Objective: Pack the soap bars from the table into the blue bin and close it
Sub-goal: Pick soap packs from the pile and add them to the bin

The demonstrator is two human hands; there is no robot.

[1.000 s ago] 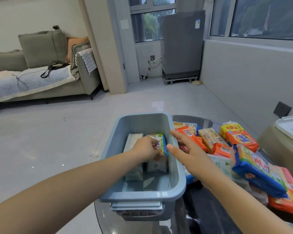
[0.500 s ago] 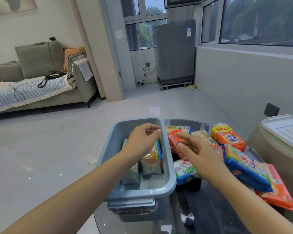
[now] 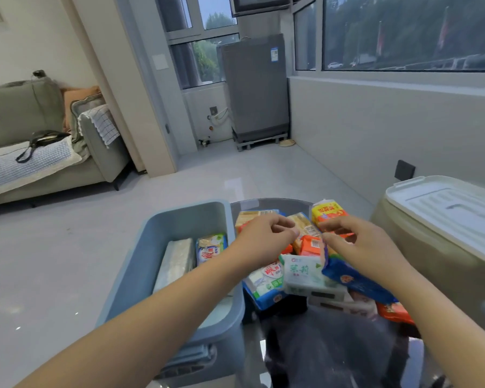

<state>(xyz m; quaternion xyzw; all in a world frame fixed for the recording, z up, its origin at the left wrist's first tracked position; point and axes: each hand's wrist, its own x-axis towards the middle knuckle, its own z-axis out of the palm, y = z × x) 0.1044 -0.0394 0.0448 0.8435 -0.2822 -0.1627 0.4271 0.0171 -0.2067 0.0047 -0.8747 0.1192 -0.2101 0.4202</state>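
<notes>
We note the glass table (image 3: 333, 357) cut off at 6 o'clock, its far edge hidden under packs. The blue bin (image 3: 140, 278) sits open at its 9 o'clock side, our left forearm covering the near right rim; two soap bars (image 3: 192, 254) stand inside. The heap of soap packs (image 3: 303, 271) lies at 3 o'clock of the bin. Left hand (image 3: 259, 240) and right hand (image 3: 361, 243) hover over the heap, fingers loosely curled, gripping nothing we can make out.
</notes>
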